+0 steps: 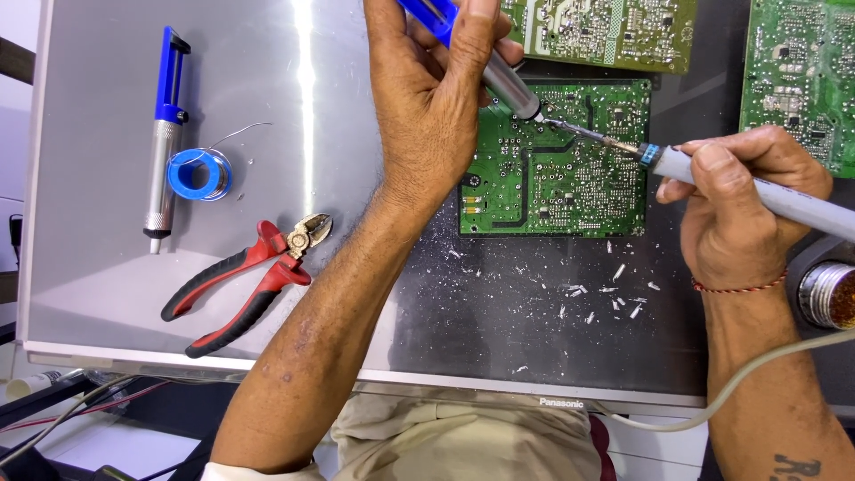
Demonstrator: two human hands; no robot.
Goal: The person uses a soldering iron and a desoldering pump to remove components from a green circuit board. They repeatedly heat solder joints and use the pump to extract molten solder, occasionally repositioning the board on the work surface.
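Now your left hand [427,98] grips a desoldering pump [481,62], right hand [739,200] a soldering iron [712,174], tips meeting over the green circuit board [552,178]; open surface [98,267] lies left.

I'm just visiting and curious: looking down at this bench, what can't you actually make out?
Head view only:
- The top of the blue pump tool in the left hand is cut off by the upper edge.
- Where the soldering iron, held in the right hand, meets the green circuit board: too small to tell.
- The round tin is cut off by the right edge.
- The white flecks are too small to identify.
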